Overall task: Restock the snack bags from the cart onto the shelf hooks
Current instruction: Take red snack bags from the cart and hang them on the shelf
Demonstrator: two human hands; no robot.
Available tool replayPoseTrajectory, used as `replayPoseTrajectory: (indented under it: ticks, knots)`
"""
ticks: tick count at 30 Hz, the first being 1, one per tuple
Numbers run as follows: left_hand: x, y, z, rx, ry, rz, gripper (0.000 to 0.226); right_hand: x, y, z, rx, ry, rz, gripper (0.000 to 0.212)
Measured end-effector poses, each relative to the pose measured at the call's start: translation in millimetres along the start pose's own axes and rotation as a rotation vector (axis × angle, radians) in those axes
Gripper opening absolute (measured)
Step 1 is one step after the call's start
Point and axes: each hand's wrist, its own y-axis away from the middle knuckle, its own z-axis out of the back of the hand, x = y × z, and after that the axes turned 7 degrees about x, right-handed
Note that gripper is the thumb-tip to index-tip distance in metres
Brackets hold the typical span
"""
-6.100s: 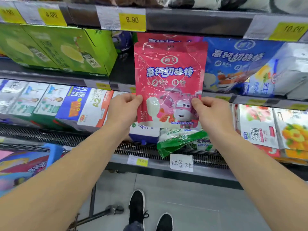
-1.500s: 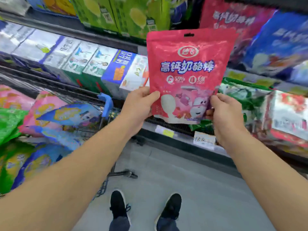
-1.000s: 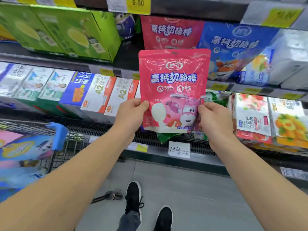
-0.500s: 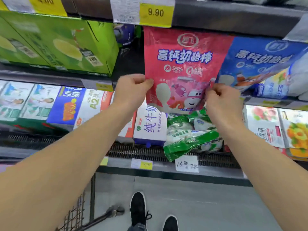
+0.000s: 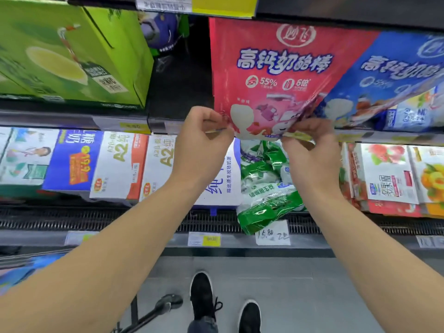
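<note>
Against shelving, left hand (image 5: pixel 204 138) and right hand (image 5: pixel 310 150) pinch the pink snack bag's (image 5: pixel 271 68) bottom corners.

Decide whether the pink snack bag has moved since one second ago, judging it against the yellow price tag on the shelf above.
Yes. The pink snack bag has gone up: its top now reaches the yellow price tag, where a gap showed before. Left hand and right hand pinch its bottom corners.
</note>
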Motion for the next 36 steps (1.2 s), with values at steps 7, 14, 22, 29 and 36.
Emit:
replayPoseTrajectory:
  ticks: [7, 14, 22, 29, 36]
  knots:
    - [2, -7, -5, 0.165, -0.122, -0.068, 0.051, 8, -7, -9, 0.065, -0.017, -0.001, 0.052]
    - [2, -16, -6, 0.299, -0.149, -0.051, 0.065, 9, -12, -12, 0.212, -0.028, -0.028, 0.059]
    - [-11, -13, -15, 0.358, -0.255, 0.068, 0.064, 6, -14, -8, 0.303, 0.001, -0.042, 0.070]
    - [-13, -5, -17, 0.329, -0.313, 0.060, 0.069, 2, -19, -5, 0.328, 0.124, -0.039, 0.078]
    - [-6, 14, -7, 0.328, -0.534, 0.011, 0.075, -5, -5, 9, 0.354, 0.275, -0.040, 0.076]
